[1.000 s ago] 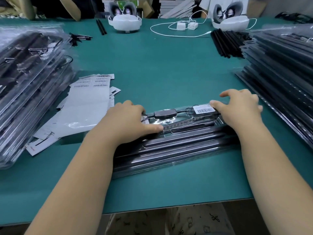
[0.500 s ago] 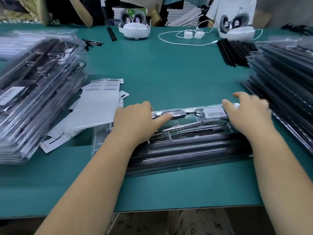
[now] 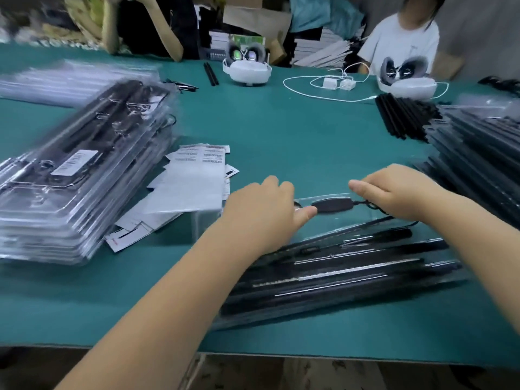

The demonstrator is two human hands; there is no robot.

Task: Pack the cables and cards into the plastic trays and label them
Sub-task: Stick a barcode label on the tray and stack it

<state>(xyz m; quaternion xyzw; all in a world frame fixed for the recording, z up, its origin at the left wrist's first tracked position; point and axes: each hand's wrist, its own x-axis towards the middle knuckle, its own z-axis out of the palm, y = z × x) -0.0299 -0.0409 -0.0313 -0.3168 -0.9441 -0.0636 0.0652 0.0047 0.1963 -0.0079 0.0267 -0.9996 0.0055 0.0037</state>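
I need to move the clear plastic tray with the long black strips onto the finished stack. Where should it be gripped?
Probably by its two short ends, one hand from each side. The clear plastic tray is long, thin and lying flat, so a one-sided hold would likely let it bend. The left hand and right hand sit at its far edge, by the black inline controller.

Teal table [image 3: 281, 130], black and clear packs.
Clear tray [image 3: 332, 277] held black rods; white labels [image 3: 197, 175] bore black barcodes; white headsets [image 3: 247, 69] had grey padding; the cord [image 3: 315, 92] was white.
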